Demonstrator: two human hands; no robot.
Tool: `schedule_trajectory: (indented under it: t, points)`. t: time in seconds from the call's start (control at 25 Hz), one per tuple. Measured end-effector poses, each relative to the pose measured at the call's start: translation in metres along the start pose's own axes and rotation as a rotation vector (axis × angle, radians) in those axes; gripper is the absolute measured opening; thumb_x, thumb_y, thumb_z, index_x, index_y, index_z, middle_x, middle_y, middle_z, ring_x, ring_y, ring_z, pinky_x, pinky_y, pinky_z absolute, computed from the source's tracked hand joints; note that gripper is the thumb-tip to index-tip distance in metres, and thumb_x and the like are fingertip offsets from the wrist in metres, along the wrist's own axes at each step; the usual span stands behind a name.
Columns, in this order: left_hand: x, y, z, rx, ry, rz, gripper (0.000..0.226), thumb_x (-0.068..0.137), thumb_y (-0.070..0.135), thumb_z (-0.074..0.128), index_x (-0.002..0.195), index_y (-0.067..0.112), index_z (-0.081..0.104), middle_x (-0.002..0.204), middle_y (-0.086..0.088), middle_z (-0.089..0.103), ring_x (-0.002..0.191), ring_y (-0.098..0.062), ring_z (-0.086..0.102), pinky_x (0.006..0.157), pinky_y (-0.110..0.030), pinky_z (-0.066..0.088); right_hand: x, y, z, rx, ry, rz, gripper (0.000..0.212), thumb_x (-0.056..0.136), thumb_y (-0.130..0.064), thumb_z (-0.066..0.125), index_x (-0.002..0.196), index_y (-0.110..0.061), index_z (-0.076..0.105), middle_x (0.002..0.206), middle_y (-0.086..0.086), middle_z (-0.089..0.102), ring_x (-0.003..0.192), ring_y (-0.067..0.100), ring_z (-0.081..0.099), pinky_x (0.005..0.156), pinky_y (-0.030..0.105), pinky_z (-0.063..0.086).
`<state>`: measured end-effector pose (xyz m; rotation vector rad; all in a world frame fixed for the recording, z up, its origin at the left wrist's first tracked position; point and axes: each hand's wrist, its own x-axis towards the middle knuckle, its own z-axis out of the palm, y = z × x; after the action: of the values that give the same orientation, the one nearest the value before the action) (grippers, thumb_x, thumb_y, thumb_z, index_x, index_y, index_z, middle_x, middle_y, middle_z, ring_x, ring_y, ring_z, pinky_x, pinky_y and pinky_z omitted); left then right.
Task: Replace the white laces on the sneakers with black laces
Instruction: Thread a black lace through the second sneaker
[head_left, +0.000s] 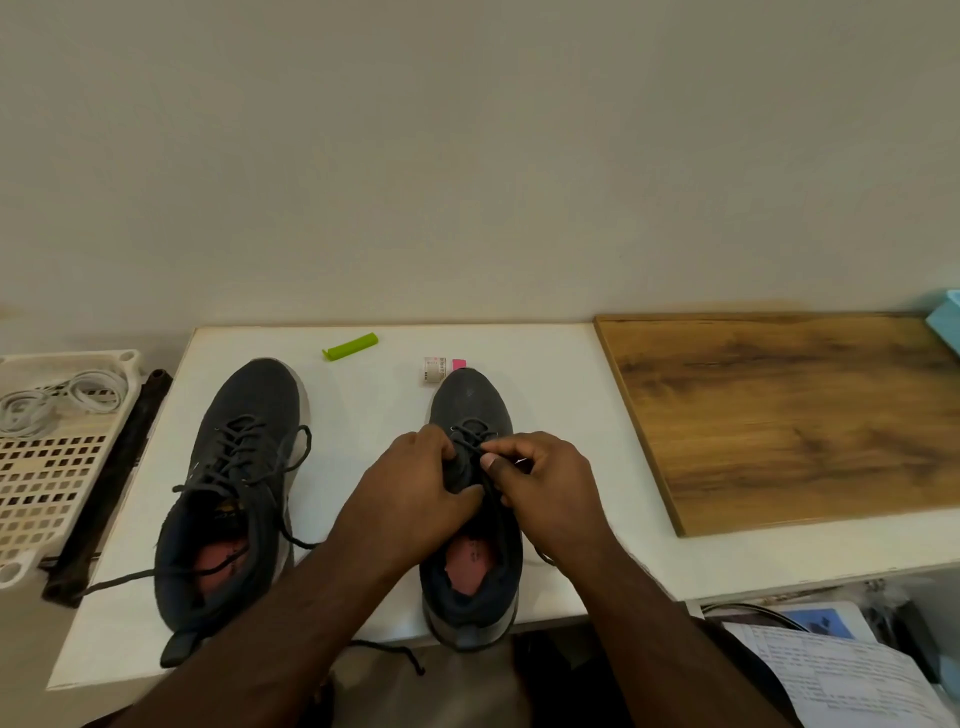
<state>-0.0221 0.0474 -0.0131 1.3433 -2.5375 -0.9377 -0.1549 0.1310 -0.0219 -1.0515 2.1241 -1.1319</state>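
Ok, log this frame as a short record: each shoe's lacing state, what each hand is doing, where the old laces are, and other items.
left shoe: left sneaker laced in black, ends loose, untied
right shoe: right sneaker partly laced, only the toe-end rows visible
left hand: left hand holds the right sneaker's tongue area
right hand: right hand pinches the black lace
old laces: white laces in the perforated tray, off the table
other items: green clip, small roll, wooden board

Soft, even, warm-tinted indoor light; faint shadows lie beside the shoes on the tabletop (363, 415). Wide-angle bending curves the edges, and detail is slightly soft throughout.
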Motion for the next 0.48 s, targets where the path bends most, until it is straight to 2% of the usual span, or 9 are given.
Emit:
schedule_trajectory:
  t: [0.08,0.16,0.24,0.28,0.32,0.4,0.48]
  points:
    - [0.003,0.0,-0.001,0.008,0.01,-0.014,0.021,0.085,0.041,0.067,0.094,0.026,0.055,0.084,0.007,0.061,0.074,-0.007,0.056,0.063,-0.024,0.044,0.0,0.001,0.004,0.01,0.0,0.018,0.018,0.091,-0.018,0.069,0.103,-0.026,0.079,0.093,-0.015,0.071,0.088,0.009,0.069,0.086,0.039,0.059]
    - [0.008,-0.007,-0.007,-0.114,0.004,-0.084,0.011,0.086,0.035,0.069,0.085,0.026,0.064,0.075,0.006,0.067,0.07,-0.007,0.062,0.064,-0.026,0.051,0.0,0.001,0.005,0.013,-0.004,0.039,0.017,0.09,-0.017,0.069,0.102,-0.025,0.079,0.087,-0.02,0.069,0.084,0.007,0.069,0.087,0.035,0.059]
    - [0.012,-0.017,-0.014,-0.392,-0.041,-0.201,0.009,0.085,0.027,0.074,0.079,0.021,0.072,0.071,0.0,0.072,0.068,-0.014,0.07,0.068,-0.034,0.06,0.0,0.001,0.008,-0.052,-0.007,0.005,0.017,0.09,-0.018,0.07,0.103,-0.023,0.079,0.091,-0.017,0.07,0.08,0.001,0.064,0.086,0.018,0.053]
    - [0.012,-0.02,-0.016,-0.537,-0.073,-0.261,0.007,0.085,0.021,0.075,0.079,0.016,0.075,0.073,-0.004,0.074,0.069,-0.017,0.073,0.069,-0.036,0.062,0.0,0.0,0.01,-0.1,-0.005,-0.033,0.017,0.09,-0.017,0.07,0.103,-0.022,0.079,0.094,-0.013,0.071,0.079,-0.004,0.06,0.082,0.007,0.046]
    - [0.012,-0.022,-0.018,-0.643,-0.107,-0.311,0.006,0.086,0.015,0.075,0.082,0.011,0.076,0.076,-0.008,0.074,0.07,-0.017,0.074,0.068,-0.034,0.062,-0.001,-0.002,0.012,-0.134,-0.002,-0.067,0.017,0.09,-0.016,0.069,0.102,-0.022,0.079,0.095,-0.011,0.071,0.077,-0.009,0.057,0.076,0.001,0.042]
    - [0.012,-0.022,-0.021,-0.731,-0.162,-0.359,0.005,0.089,0.008,0.071,0.088,0.005,0.076,0.081,-0.012,0.075,0.071,-0.015,0.074,0.064,-0.027,0.059,-0.001,-0.004,0.017,-0.13,-0.014,-0.076,0.018,0.09,-0.013,0.068,0.103,-0.02,0.079,0.09,-0.015,0.066,0.073,-0.016,0.056,0.07,-0.002,0.04]
    - [0.013,-0.022,-0.023,-0.772,-0.19,-0.369,0.007,0.09,0.006,0.069,0.091,0.004,0.076,0.083,-0.012,0.076,0.076,-0.018,0.075,0.068,-0.029,0.06,-0.001,-0.006,0.02,-0.1,-0.017,-0.055,0.02,0.09,-0.012,0.066,0.103,-0.023,0.078,0.085,-0.022,0.061,0.072,-0.018,0.057,0.068,-0.002,0.041]
